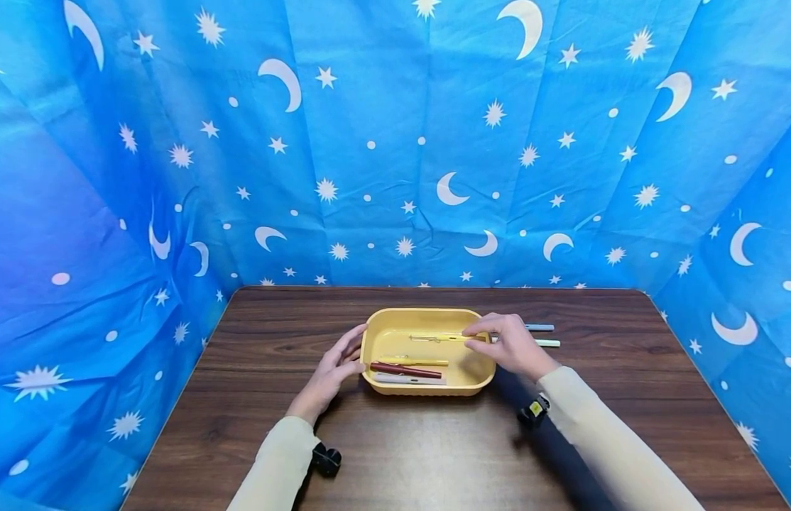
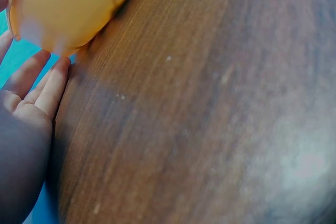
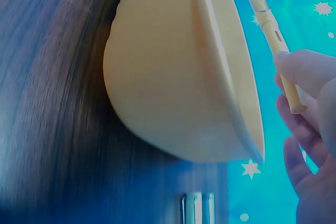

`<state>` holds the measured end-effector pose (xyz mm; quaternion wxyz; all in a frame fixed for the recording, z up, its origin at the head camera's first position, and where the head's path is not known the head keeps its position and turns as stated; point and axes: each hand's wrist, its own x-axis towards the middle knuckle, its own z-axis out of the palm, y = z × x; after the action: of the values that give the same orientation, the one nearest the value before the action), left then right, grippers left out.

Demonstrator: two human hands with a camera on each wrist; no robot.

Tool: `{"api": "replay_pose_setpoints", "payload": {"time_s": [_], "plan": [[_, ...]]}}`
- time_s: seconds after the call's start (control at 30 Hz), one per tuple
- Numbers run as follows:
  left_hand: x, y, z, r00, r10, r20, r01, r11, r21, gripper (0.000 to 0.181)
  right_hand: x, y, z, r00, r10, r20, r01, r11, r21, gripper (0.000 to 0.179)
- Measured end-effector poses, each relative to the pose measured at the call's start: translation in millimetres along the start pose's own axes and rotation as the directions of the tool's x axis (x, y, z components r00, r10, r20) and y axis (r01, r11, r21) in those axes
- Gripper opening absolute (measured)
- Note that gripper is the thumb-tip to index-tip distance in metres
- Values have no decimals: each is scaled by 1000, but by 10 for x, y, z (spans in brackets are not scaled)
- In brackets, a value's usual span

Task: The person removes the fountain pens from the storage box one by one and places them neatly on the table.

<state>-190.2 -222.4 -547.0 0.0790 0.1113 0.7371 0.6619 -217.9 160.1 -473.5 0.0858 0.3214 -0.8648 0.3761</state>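
A yellow pen with a clear cap (image 1: 439, 338) is pinched between the thumb and fingers of my right hand (image 1: 509, 345), above the right part of a yellow tray (image 1: 427, 389). The right wrist view shows this pen (image 3: 273, 39) tilted, held near its lower end. At the tray's left end, my left hand (image 1: 328, 370) touches the outer wall; in the left wrist view its fingers (image 2: 52, 90) look mostly straight. Inside the tray, toward the near side, lie another yellow pen (image 1: 427, 363), a dark red pen (image 1: 411, 370) and a pale grey pen (image 1: 405, 380).
On the brown wooden table (image 1: 274, 333), a blue-grey pen (image 1: 539, 327) and a whitish pen (image 1: 548, 343) lie right of the tray, partly hidden by my right hand. A blue cloth (image 1: 395, 156) with moons and stars hangs behind and at the sides.
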Motion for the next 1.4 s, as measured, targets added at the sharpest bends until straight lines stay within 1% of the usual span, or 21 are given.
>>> {"api": "replay_pose_setpoints", "payload": {"time_s": [0.17,0.43,0.6,0.77,0.9,1.07,1.23,1.3,1.4], "plan": [[-17,6,-4,1000,-14,-5,14,1000,15,72,-104,49,-120,999,35,-24,-35,999,11,15],[-29,-1,-3,1000,-19,-8,19,1000,11,71,-297,168,-303,992,104,-71,-102,994,32,19],[-31,19,9,1000,-23,-7,23,1000,7,71,-456,263,-412,984,144,-104,-145,989,1,19],[-25,19,4,1000,-21,-5,21,1000,7,71,-585,341,-543,978,147,-151,-156,987,-49,19],[-29,14,-2,1000,-25,-10,25,1000,7,71,-640,386,-649,973,148,-175,-165,982,-90,20],[-27,9,-7,1000,-28,-12,28,1000,14,70,-711,462,-717,969,146,-201,-174,976,-131,19],[-27,19,0,1000,-25,-13,26,1000,11,71,-795,539,-739,965,162,-207,-193,971,-139,19],[-28,26,3,1000,-25,-13,25,1000,8,71,-826,576,-741,963,172,-205,-202,970,-136,19],[-21,26,4,1000,-23,-9,23,1000,10,71,-880,628,-744,957,212,-199,-238,964,-116,17]]}}
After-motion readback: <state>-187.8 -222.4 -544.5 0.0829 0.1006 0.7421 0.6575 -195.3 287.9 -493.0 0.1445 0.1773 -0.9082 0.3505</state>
